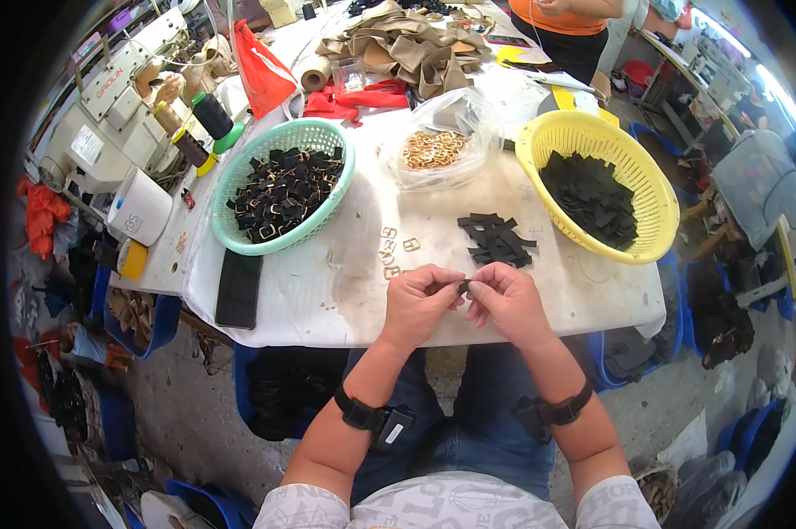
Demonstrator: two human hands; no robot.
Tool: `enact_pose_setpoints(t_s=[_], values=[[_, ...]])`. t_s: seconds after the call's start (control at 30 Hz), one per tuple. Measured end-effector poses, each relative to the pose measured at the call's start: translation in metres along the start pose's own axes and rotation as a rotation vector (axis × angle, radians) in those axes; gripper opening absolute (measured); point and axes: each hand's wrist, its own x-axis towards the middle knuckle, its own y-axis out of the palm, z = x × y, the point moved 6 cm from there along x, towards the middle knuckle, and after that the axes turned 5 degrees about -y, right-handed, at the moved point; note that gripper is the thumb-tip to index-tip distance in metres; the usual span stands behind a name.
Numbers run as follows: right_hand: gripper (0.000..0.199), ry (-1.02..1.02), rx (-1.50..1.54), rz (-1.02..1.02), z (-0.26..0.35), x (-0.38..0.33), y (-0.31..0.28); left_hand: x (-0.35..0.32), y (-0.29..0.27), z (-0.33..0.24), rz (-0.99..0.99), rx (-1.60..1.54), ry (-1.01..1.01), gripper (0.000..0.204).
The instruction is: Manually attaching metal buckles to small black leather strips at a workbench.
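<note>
Close to the table's near edge, my left hand [418, 304] and my right hand [508, 302] meet, thumbs and fingers pinched on a small black fabric strip [464, 287]. Whether a buckle is threaded on it is hidden by my fingertips. Just beyond my right hand lies a loose pile of black strips [497, 240]. Several gold rectangular buckles [387, 249] are scattered beyond my left hand. A see-through plastic bag [477, 115] farther off holds many gold buckles [435, 150]. The yellow basket [658, 204] on the right contains more black strips [589, 201].
At left, a mint-green basket [345, 172] holds black strips fitted with buckles [285, 189]. A dark phone [238, 291] lies below it. Thread cones [211, 115] and a sewing machine [107, 106] stand farther left. Brown pieces [407, 44] are heaped behind; a person in orange [561, 16] stands there.
</note>
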Motion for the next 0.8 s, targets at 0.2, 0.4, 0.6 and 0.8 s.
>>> enact_pose_setpoints(t_s=[0.2, 0.4, 0.6, 0.8], values=[[0.009, -0.033, -0.140, 0.082, 0.009, 0.000, -0.004, -0.002, 0.003, 0.004, -0.036, -0.016, 0.004, 0.014], [0.009, -0.091, -0.015, 0.028, 0.004, -0.001, -0.013, -0.001, 0.006, -0.002, 0.003, 0.015, 0.049, 0.014], [0.009, -0.129, 0.026, -0.032, 0.004, -0.003, -0.017, -0.002, 0.001, -0.004, -0.076, -0.015, 0.111, 0.011], [0.009, -0.136, 0.013, -0.032, 0.003, -0.005, -0.019, -0.002, 0.008, -0.001, 0.031, 0.053, 0.072, 0.004]])
